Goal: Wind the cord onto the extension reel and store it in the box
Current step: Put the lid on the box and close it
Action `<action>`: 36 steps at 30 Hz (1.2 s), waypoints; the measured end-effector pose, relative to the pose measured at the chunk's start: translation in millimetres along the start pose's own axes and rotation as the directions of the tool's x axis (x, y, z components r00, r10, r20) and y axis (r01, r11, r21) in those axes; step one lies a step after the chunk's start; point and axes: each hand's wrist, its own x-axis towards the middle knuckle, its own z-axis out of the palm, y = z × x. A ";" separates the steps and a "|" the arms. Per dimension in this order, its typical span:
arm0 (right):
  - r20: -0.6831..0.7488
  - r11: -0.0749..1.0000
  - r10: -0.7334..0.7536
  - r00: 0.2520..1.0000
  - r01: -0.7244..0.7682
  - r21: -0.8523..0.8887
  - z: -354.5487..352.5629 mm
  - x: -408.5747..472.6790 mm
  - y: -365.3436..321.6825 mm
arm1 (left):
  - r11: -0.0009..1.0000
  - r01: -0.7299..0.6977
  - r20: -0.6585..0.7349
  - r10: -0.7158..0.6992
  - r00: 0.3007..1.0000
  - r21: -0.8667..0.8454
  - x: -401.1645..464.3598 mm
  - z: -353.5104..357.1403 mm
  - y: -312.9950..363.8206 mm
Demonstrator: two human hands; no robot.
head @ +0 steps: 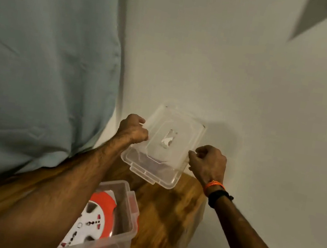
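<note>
While the extension reel [93, 217] already lies inside the clear box [119, 237] at the near edge of the wooden counter [165, 214], the lid [165, 145] is held up beyond the box, farther from the person and a little to the right, against the pale wall [250, 84]. The left hand [133, 130] is clamped on the lid's left long edge and the right hand [208, 163] on its right long edge, each grip closed on the rim, so the lid hangs between them, tilted, its long axis running away from the person and its latch end toward the box. The box, with its open mouth still uncovered, sits below and nearer than the lid, under the left forearm, so that arm is the closer one to it. Judging by this, the lid has to come back toward the person and down, flattened to meet the rim. No cord shows loose outside the box. A pale blue curtain [39, 61] hangs left of the box, and the left forearm itself crosses over the box's far corner, which may crowd the lowering.
</note>
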 end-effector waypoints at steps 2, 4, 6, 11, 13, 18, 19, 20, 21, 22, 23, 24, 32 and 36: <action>-0.026 0.998 -0.045 0.999 0.046 0.044 1.9 -8.8 -25.8 | 0.999 -0.049 -0.086 0.047 0.995 -0.020 -11.9 -29.9 6.9; -0.024 0.993 -0.075 0.997 0.077 0.087 7.4 -21.7 -52.2 | 0.996 -0.088 -0.171 0.082 0.982 -0.025 -27.1 -64.1 8.7; -0.002 0.988 -0.089 0.996 0.089 0.127 17.0 -35.7 -75.9 | 0.994 -0.108 -0.241 0.100 0.965 -0.019 -42.4 -99.3 5.1; 0.164 0.978 -0.057 0.985 0.023 0.205 43.5 -70.0 -114.2 | 0.987 -0.162 -0.297 0.153 0.943 -0.007 -80.6 -167.3 -17.3; 0.296 0.965 -0.032 0.955 -0.048 0.259 49.9 -84.7 -124.7 | 0.978 -0.210 -0.333 0.198 0.922 -0.001 -96.1 -187.6 -27.4; 0.798 0.522 0.098 0.595 -0.713 0.467 45.7 -106.3 -142.3 | 0.919 -0.379 -0.352 0.393 0.849 0.112 -127.3 -205.4 -50.5; 0.854 0.389 0.074 0.516 -0.803 0.452 43.4 -108.1 -142.9 | 0.905 -0.397 -0.345 0.426 0.836 0.153 -132.9 -204.5 -53.8; 0.886 0.264 0.044 0.462 -0.861 0.435 41.2 -110.1 -142.5 | 0.888 -0.414 -0.334 0.458 0.824 0.199 -139.2 -203.7 -57.8; 0.901 0.156 0.024 0.433 -0.892 0.424 38.4 -110.1 -141.4 | 0.863 -0.436 -0.313 0.501 0.807 0.256 -145.0 -202.5 -61.6; 0.909 0.078 0.015 0.417 -0.907 0.415 36.3 -109.0 -140.7 | 0.822 -0.469 -0.279 0.556 0.783 0.323 -150.3 -201.4 -65.5; 0.916 0.045 0.017 0.400 -0.916 0.399 34.4 -108.7 -139.4 | 0.768 -0.507 -0.235 0.616 0.752 0.391 -156.3 -199.7 -70.1; 0.923 0.055 0.019 0.384 -0.922 0.383 33.0 -108.4 -139.8 | 0.716 -0.541 -0.185 0.663 0.726 0.442 -160.9 -198.0 -73.9; 0.882 0.465 0.092 0.461 -0.804 0.371 28.7 -121.0 -128.7 | 0.966 -0.221 -0.186 0.244 0.952 0.138 -183.9 -194.4 -106.0; 0.884 0.514 0.085 0.459 -0.781 0.356 27.1 -122.1 -117.7 | 0.982 0.189 -0.349 -0.184 0.919 -0.018 -176.0 -198.5 -127.1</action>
